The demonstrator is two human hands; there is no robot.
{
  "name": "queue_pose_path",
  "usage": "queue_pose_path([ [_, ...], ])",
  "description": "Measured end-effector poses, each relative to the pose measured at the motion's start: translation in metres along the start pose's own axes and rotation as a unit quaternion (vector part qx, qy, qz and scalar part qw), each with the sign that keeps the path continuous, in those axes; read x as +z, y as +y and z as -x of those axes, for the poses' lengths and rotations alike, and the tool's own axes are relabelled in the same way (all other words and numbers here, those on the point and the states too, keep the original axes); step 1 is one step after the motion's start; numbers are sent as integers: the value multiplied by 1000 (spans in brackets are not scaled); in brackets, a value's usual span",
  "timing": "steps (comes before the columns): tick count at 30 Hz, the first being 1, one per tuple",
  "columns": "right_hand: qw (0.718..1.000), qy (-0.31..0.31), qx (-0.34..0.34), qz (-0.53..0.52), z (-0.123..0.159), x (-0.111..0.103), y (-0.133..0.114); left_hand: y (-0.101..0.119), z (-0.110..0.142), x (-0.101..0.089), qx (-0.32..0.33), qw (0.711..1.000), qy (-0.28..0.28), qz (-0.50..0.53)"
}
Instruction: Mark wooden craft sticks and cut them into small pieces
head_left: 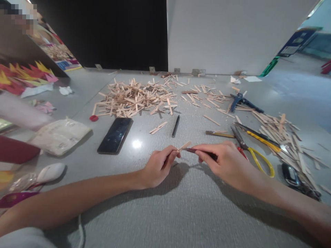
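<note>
My left hand (161, 165) is closed, pinching a small piece of pale wooden stick (185, 145) between thumb and fingertips. My right hand (222, 158) grips a slim dark red tool (191, 150) whose narrow tip meets the wood; its exact kind is unclear. Both hands are just above the grey table (165, 220). Beyond them lie a black pen (176, 126) and a few loose wooden sticks (158, 127). Scissors with yellow handles (261, 162) rest beside my right hand, near a flat brush-like stick (219, 134).
A large heap of wooden sticks (134, 98) lies at the back. To the left are a phone (115, 135), a plastic bag (62, 136) and a white mouse (51, 172). Blue-handled cutters (243, 101), a yellow utility knife (263, 139) and more sticks (297, 148) are to the right. Upright panels (219, 38) stand behind.
</note>
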State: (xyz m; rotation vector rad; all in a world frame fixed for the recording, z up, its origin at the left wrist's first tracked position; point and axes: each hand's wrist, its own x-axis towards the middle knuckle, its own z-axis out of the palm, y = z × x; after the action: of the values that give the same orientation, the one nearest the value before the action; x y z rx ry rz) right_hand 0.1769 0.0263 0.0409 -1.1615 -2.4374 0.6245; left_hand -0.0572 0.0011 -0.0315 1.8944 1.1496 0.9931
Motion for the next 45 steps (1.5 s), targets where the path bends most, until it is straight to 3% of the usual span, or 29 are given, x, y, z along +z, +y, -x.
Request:
queue_pose_path([
  [14, 993, 15, -67, 100, 8, 12, 6, -4, -1, 1, 42, 998, -2, -36],
  [21, 973, -11, -108, 204, 10, 3, 9, -6, -2, 1, 55, 998, -20, -40],
  [24, 972, 6, -102, 212, 8, -2, 10, -7, -2, 2, 58, 997, -29, -40],
  [27, 985, 53, -63, 153, 3, -3, 9, -6, -1, 1, 28, 998, -39, -43],
  [31, 997, 53, 24, -55, -8, 9, 9, -3, -2, 0, -17, 999, -33, -29],
  [36, 949, 61, 108, -291, -14, 41, 16, -4, -3, 2, 5, 999, -12, -49],
  [41, 931, 110, 137, -319, -9, 58, 20, -8, -1, 5, 38, 998, 21, -47],
  [45, 919, 111, 158, -344, -5, 62, 21, -9, -1, 6, 76, 994, 57, -51],
])
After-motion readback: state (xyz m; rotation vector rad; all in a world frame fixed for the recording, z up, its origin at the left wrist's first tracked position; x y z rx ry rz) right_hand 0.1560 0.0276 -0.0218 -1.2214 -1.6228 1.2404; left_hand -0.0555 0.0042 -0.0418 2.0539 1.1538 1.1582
